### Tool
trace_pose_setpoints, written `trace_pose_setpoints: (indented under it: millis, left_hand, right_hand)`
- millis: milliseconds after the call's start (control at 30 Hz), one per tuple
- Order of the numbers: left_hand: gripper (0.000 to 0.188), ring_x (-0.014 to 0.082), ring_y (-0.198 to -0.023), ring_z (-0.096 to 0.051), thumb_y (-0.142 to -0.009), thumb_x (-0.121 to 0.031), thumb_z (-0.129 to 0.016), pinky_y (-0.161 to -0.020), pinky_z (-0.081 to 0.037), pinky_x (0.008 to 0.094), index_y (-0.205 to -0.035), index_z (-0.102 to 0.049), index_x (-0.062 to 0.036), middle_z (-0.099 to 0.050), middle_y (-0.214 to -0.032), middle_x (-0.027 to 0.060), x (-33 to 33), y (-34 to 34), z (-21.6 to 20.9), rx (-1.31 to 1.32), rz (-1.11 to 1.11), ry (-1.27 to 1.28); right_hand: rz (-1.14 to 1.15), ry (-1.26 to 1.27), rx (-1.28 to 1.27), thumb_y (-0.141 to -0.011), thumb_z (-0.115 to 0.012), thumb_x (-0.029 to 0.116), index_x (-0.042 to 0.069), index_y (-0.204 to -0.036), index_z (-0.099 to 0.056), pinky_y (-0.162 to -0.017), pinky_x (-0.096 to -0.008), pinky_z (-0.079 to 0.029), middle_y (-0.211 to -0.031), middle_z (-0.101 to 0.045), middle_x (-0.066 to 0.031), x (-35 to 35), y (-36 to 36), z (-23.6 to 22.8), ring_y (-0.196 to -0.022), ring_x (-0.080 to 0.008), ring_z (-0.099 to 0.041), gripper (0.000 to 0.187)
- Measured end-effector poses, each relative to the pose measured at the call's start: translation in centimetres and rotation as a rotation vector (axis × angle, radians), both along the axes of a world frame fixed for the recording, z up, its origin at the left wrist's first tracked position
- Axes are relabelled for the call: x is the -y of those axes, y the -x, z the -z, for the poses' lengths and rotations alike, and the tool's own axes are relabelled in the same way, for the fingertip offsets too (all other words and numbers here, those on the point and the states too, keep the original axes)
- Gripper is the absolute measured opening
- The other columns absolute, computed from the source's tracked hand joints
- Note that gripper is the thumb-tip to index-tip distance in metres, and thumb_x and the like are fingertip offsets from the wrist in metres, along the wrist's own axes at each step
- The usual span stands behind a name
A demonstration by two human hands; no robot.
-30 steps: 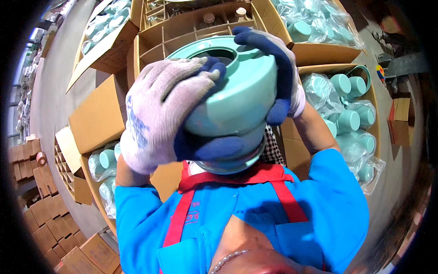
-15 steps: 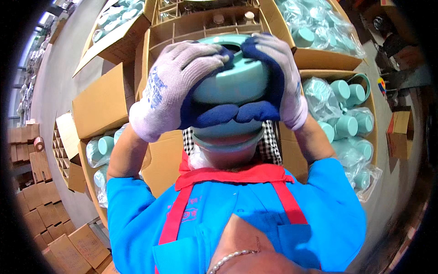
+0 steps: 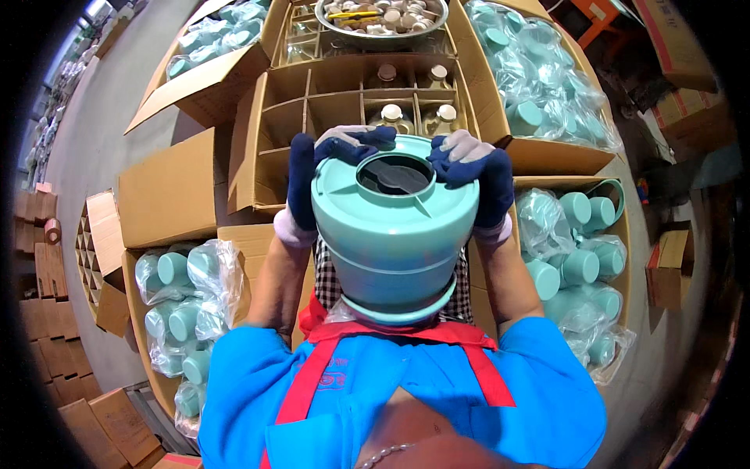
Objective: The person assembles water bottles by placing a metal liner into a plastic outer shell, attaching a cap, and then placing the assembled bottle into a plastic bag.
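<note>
A turquoise plastic flask casing (image 3: 391,254) stands close against my front, with its broad end up. A dark round opening (image 3: 396,173) lies in the middle of that end, and a wider ring shows at the casing's lower end. My left hand (image 3: 332,168), in a white and dark blue glove, grips the rim on the left with its fingers bent over the top. On the right, my right hand (image 3: 476,168), gloved alike, holds the rim the same way. Both palms are hidden from view.
Beyond the casing is a divided carton (image 3: 285,121) holding several glass bottles with white caps (image 3: 391,115). A metal basin (image 3: 344,34) of small pale pieces sits behind it. Cartons of turquoise parts in clear plastic flank me left (image 3: 183,320) and right (image 3: 578,266).
My hands have shifted from wrapping the casing, thumbs in front, to gripping its upper rim. The round opening now shows fully. The view has tilted, bringing the basin into sight.
</note>
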State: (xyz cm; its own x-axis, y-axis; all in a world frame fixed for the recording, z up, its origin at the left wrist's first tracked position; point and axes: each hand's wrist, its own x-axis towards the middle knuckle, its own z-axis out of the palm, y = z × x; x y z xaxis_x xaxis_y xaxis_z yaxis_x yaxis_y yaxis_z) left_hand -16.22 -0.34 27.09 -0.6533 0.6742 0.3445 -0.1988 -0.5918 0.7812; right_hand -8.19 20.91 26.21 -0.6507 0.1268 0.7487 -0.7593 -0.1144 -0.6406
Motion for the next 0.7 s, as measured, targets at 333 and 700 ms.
trace_pose_setpoints:
  millis: [333,700]
  left_hand:
    - [0.039,0.0302,-0.122,-0.058,-0.093,-0.031,-0.06,-0.108,-0.039,0.0481,-0.121,-0.067,-0.0041,-0.066,-0.126,0.0135,1.8,-2.6,-9.9,-1.43,-0.444,0.509]
    - [0.035,0.032,-0.109,-0.065,-0.085,-0.024,-0.068,-0.099,-0.046,0.0439,-0.114,-0.068,-0.0044,-0.07,-0.116,0.0129,4.2,-2.3,-7.8,-1.147,-0.344,0.258]
  right_hand:
    - [-0.711,0.403,0.468,-0.105,-0.023,0.057,-0.003,-0.132,-0.057,-0.11,-0.0396,-0.041,-0.131,-0.062,-0.0174,-0.9,1.8,-2.3,-0.124,-0.0282,-0.057,0.074]
    - [-0.273,0.303,0.663,-0.103,-0.035,0.06,-0.003,-0.116,-0.069,-0.097,-0.0314,-0.05,-0.108,-0.072,-0.0152,1.2,-1.6,-4.5,-0.101,-0.0213,-0.068,0.073]
